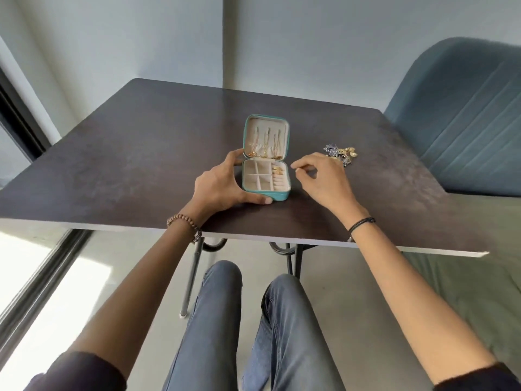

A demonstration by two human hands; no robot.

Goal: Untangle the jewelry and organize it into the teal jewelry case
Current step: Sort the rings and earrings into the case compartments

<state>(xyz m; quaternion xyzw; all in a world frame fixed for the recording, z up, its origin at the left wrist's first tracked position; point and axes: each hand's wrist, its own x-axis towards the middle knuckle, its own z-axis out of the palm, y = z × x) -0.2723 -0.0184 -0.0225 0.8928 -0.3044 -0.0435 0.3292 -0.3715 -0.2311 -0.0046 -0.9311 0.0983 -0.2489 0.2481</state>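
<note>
1. Teal jewelry case [280, 196] lies open near the middle of the dark tabletop [135, 153], lid standing up on the far side.
2. Lid lining holds gold chains [265, 143] hanging side by side.
3. The tray has cream compartments. A few gold rings [277, 172] sit in the far end of its right-hand column; I can't make out anything in the other cells.
4. My left hand [222, 184] grips the case from its left side, thumb along the near wall and fingertips up at the hinge.
5. My right hand [324, 179] hovers just right of the case with the fingers curled and thumb and forefinger tips brought together. I cannot tell if they pinch anything.
6. Tangled jewelry pile [340, 154], gold and bluish-silver pieces, lies on the tabletop just beyond the right hand, apart from the case.
7. Beaded bracelet [183, 221] on the left wrist, black cord [362, 222] on the right.
8. Blue padded chair [465, 122] at the far right.
</note>
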